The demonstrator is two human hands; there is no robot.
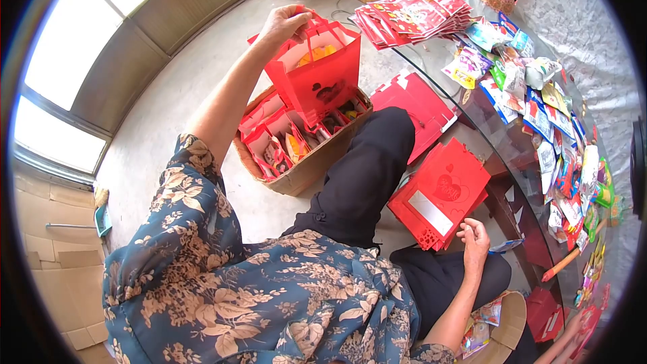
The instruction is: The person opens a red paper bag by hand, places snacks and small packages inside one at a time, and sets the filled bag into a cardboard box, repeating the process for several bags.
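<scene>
My left hand (288, 25) is closed on the handles of a red gift bag (315, 81), holding it up over a cardboard box (296, 172). The bag has a dark printed figure, and something yellow shows inside. Several red bags (273, 152) with packets in them stand in the box. My right hand (475, 234) hovers at the lower right edge of a stack of flat red bags (441, 192), above my knee. Its fingers are loosely bent and apart, with nothing seen in them. The top bag carries heart patterns and a white panel.
A glass table (495, 155) on my right bears many snack packets (539, 114) and a pile of red printed bags (414, 17). Another red bag (414, 111) lies beyond my knee. An open carton (509, 323) with packets is at lower right, near another person's arm (563, 344).
</scene>
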